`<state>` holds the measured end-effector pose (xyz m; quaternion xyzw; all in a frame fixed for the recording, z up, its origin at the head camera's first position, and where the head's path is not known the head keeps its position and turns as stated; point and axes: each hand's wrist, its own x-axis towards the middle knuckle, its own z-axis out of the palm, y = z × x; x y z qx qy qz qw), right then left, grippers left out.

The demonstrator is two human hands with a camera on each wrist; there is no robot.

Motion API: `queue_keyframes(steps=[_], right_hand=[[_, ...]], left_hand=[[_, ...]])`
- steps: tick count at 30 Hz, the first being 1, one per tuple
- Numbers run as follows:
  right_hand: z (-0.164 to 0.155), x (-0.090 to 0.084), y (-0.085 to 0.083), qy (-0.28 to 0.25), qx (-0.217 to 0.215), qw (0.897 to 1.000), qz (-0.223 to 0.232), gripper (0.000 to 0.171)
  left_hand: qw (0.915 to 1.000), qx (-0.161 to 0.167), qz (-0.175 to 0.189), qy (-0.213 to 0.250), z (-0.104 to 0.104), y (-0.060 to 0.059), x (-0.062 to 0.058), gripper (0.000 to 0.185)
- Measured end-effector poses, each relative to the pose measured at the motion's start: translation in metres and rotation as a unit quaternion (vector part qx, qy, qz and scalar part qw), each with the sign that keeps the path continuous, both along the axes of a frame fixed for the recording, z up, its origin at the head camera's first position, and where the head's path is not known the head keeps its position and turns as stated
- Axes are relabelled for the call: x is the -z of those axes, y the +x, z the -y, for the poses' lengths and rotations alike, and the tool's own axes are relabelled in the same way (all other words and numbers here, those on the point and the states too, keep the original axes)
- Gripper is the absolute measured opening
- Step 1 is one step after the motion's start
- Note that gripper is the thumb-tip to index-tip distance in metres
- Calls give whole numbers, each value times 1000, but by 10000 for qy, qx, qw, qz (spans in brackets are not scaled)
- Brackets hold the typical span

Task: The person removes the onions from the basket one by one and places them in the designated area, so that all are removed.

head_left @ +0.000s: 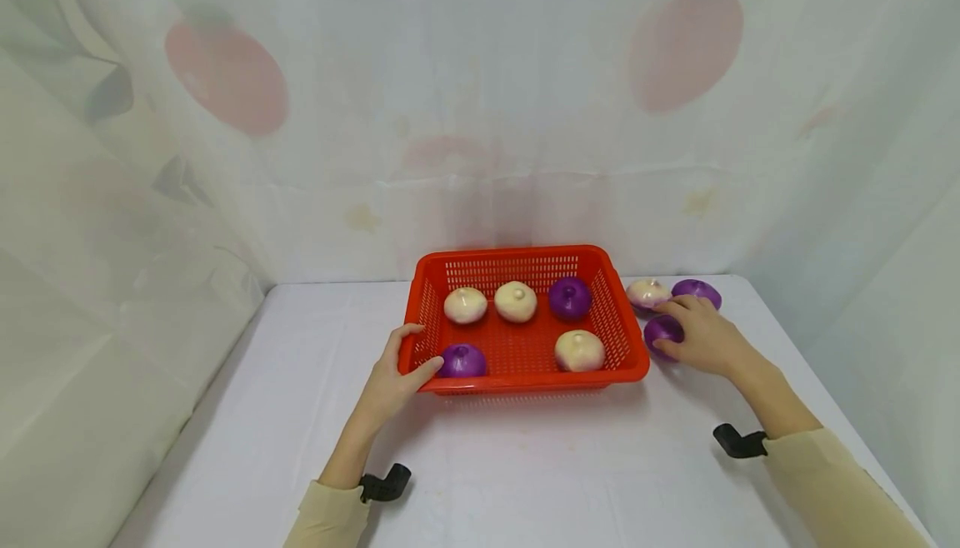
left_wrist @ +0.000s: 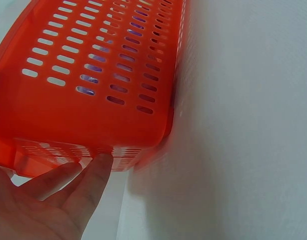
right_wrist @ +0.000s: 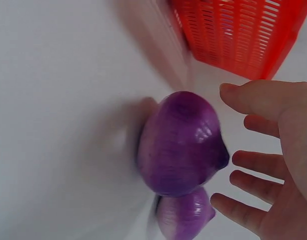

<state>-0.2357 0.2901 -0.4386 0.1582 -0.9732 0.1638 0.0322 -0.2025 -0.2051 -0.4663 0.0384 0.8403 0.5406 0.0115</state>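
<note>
My left hand [head_left: 390, 386] holds the red plastic basket [head_left: 525, 382] at its front left corner, thumb over the front rim and fingers along the left side. In the left wrist view, fingertips press against the slotted wall. Right of the basket, my right hand [head_left: 707, 337] hovers around a purple onion [head_left: 662, 331], fingers spread. A small gap shows between fingertips and onion in the right wrist view. Behind it sit a cream onion [head_left: 647, 291] and another purple onion [head_left: 697, 289]. Inside the basket are purple onions [head_left: 570, 298] and cream onions [head_left: 580, 351].
A white cloth covers the table [head_left: 510, 465]. Behind it hangs a pale curtain [head_left: 480, 115] with faded fruit prints, and similar sheeting closes in both sides. Each wrist wears a black camera mount [head_left: 386, 484].
</note>
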Motion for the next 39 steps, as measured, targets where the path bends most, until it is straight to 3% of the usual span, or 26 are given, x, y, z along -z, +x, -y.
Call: queue_keyframes(steps=[5, 14, 25, 33, 39], right_hand=[[3, -12, 2, -105, -17, 9999, -88, 56], [14, -45, 11, -509, -168, 9966, -630, 46], [41, -75, 23, -484, -328, 9973, -441, 45], [62, -78, 20, -227, -927, 9936, -601, 43], [82, -70, 16, 115, -1189, 9922, -371, 44]], left_hand=[[10000, 26, -31, -10, -1, -1, -1, 67], [10000, 48, -40, -38, -2, -2, -3, 66], [9999, 74, -83, -56, -3, -4, -3, 69], [10000, 50, -63, 43, -2, -2, 0, 66], [10000, 4, -17, -9, 0, 0, -2, 69]])
